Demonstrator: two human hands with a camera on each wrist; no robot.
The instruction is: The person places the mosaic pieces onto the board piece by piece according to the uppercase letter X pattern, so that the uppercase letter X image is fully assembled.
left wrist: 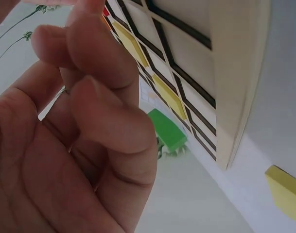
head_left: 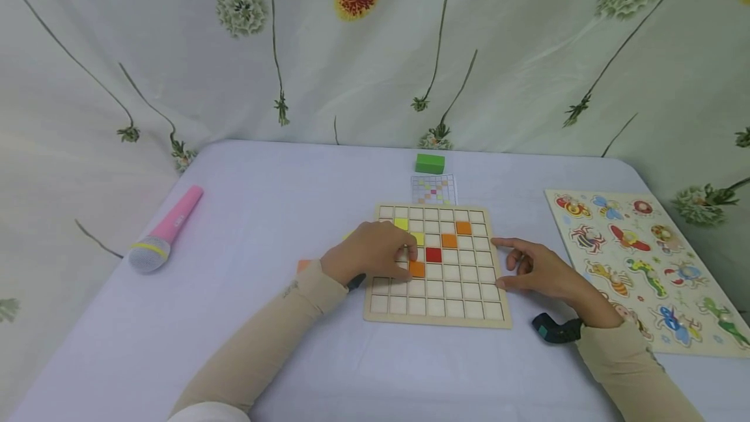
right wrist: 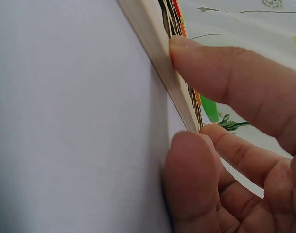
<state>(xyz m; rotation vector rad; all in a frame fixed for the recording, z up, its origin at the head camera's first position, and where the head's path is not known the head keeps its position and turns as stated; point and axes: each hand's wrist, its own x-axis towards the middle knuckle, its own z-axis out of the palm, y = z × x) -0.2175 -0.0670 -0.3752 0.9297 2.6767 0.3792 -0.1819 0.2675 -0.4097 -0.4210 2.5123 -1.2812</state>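
Note:
A wooden grid board (head_left: pixel 443 322) lies on the table with yellow, orange and red tiles in some cells. My left hand (head_left: pixel 375 249) reaches over its left side, thumb and index finger pinching at an orange tile (head_left: pixel 417 269) in a cell. Next to that tile is a red tile (head_left: pixel 433 254). In the left wrist view the other fingers of the left hand (left wrist: pixel 104 111) are curled. At the board's right edge, my right hand (head_left: pixel 541 270) rests its index finger and thumb against the rim. The right wrist view shows a fingertip (right wrist: pixel 186 48) on the wooden side.
A small printed pattern card (head_left: pixel 433 189) lies behind the board, with a green block (head_left: pixel 430 163) beyond it. An insect puzzle board (head_left: pixel 633 259) is at the right, a pink microphone (head_left: pixel 176 220) at the left. A loose yellow tile (left wrist: pixel 286 191) and an orange piece (head_left: pixel 303 265) lie by the left hand.

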